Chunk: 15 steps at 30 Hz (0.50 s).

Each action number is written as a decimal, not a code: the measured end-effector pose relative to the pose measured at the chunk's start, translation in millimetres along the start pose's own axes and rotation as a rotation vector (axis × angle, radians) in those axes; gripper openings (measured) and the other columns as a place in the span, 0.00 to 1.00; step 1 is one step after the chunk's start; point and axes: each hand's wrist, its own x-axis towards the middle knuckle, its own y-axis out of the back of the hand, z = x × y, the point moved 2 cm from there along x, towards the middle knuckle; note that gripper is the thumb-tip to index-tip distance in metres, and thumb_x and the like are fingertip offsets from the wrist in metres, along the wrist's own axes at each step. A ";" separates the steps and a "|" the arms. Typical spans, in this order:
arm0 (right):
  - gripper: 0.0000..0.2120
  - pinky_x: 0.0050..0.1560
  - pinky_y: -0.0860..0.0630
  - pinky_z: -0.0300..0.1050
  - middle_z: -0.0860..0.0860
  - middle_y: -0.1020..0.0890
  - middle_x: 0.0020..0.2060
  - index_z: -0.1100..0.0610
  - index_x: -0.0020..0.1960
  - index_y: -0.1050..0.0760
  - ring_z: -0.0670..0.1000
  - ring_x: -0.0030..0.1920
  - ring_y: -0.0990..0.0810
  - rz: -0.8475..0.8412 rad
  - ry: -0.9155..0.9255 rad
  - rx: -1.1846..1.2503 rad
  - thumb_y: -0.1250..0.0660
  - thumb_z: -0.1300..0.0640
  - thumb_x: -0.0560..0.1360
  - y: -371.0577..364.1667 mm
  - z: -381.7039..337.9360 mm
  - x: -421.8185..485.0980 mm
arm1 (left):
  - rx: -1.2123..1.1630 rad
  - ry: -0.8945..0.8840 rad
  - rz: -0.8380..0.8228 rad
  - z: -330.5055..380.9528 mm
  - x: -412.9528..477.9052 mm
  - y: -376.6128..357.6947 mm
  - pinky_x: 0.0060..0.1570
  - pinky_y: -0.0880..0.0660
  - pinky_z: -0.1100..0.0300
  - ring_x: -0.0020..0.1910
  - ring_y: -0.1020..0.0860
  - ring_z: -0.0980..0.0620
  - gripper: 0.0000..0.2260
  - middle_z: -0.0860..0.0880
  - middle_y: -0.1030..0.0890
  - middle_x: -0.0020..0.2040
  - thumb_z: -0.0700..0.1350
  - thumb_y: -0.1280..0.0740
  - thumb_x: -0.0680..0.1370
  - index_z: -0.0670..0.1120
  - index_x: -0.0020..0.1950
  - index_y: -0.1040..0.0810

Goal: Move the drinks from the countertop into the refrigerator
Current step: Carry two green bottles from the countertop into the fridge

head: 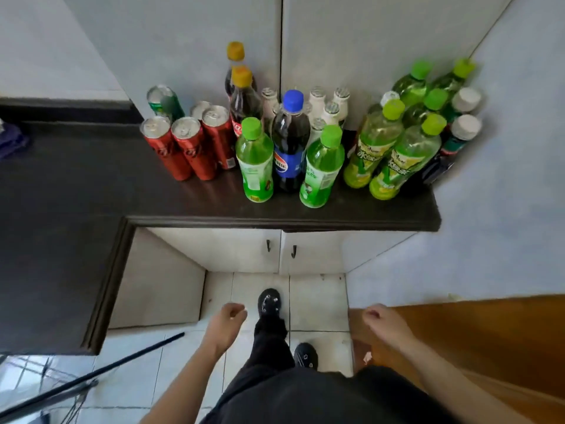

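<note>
Many drinks stand on a dark countertop (91,185) in front of me. Red cola cans (183,148) are at the left with a green can (165,102) behind. Green-capped bottles (255,160) flank a blue-capped cola bottle (289,142). Yellow-capped dark bottles (241,96) and small white bottles (330,114) stand behind. Several yellow-green tea bottles (397,157) crowd the right end. My left hand (227,321) and my right hand (382,321) hang low over the floor, fingers loosely curled, holding nothing. No refrigerator is in view.
Grey cabinet doors (351,41) rise behind the drinks. White cupboard doors with dark handles (279,247) sit under the counter. A wall (504,209) bounds the right side, with a brown wooden surface (489,338) below it. My feet in black shoes (269,301) stand on white tiles.
</note>
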 end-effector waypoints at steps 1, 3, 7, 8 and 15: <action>0.08 0.46 0.28 0.38 0.47 0.23 0.52 0.51 0.57 0.27 0.46 0.50 0.25 0.022 -0.002 0.036 0.40 0.54 0.79 2.0 -11.1 3.1 | -0.037 -0.010 0.030 15.1 11.5 9.2 0.53 0.28 0.58 0.53 0.22 0.46 0.11 0.46 0.20 0.55 0.44 0.37 0.79 0.43 0.60 0.24; 0.07 0.49 0.28 0.37 0.48 0.22 0.54 0.51 0.56 0.26 0.44 0.50 0.25 0.097 0.019 0.107 0.40 0.55 0.79 6.7 -36.9 5.2 | -0.098 -0.095 0.123 52.8 31.4 32.4 0.50 0.30 0.59 0.54 0.22 0.47 0.13 0.47 0.21 0.55 0.47 0.37 0.79 0.45 0.62 0.26; 0.08 0.42 0.32 0.29 0.45 0.22 0.52 0.48 0.56 0.29 0.40 0.49 0.24 0.339 0.183 0.364 0.35 0.55 0.77 28.4 -120.9 6.8 | -0.100 -0.534 0.416 144.0 55.6 88.4 0.53 0.30 0.63 0.58 0.27 0.53 0.21 0.48 0.29 0.64 0.47 0.36 0.79 0.44 0.70 0.35; 0.12 0.45 0.30 0.30 0.44 0.23 0.52 0.49 0.58 0.29 0.42 0.52 0.24 0.425 0.248 0.419 0.34 0.55 0.76 35.7 -143.8 5.8 | -0.081 -0.649 0.465 163.5 58.7 99.8 0.58 0.30 0.61 0.61 0.29 0.53 0.24 0.47 0.32 0.66 0.48 0.35 0.78 0.43 0.71 0.37; 0.38 0.61 0.30 0.44 0.46 0.32 0.62 0.57 0.70 0.37 0.46 0.64 0.32 0.724 0.570 0.448 0.27 0.45 0.67 79.2 -247.1 3.4 | -0.130 -1.044 0.434 238.7 67.8 116.4 0.65 0.33 0.43 0.69 0.34 0.43 0.37 0.44 0.36 0.69 0.56 0.30 0.71 0.45 0.73 0.42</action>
